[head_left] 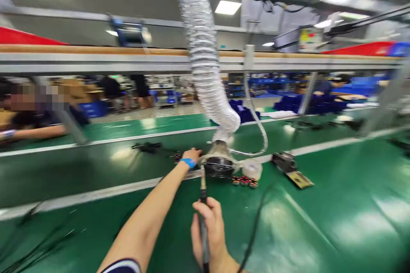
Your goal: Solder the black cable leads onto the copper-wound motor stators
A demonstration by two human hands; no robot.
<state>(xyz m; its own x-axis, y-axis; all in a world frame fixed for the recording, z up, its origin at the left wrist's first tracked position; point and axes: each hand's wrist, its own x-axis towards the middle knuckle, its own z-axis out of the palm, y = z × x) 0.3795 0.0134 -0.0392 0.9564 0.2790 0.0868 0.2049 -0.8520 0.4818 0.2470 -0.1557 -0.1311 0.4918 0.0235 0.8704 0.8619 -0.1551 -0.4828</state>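
Observation:
My right hand (211, 226) is closed around a soldering iron (203, 217), a dark pen-like tool with its metal tip pointing up and away. My left arm reaches forward with a blue band on the wrist, and my left hand (192, 154) is beside the dark fume hood (219, 165) at the end of a silver duct (205, 51). Its fingers are blurred and partly hidden, so what they touch is unclear. Several small round copper-and-black parts (244, 181) lie right of the hood, by a clear roll (252, 169).
A soldering stand (284, 162) with a yellowish tray sits on the green table (336, 204) at the right. Black cables (146, 147) lie beyond the white strip, others at lower left. A person's arm (41, 132) rests at far left. A dark cord trails beside my right hand.

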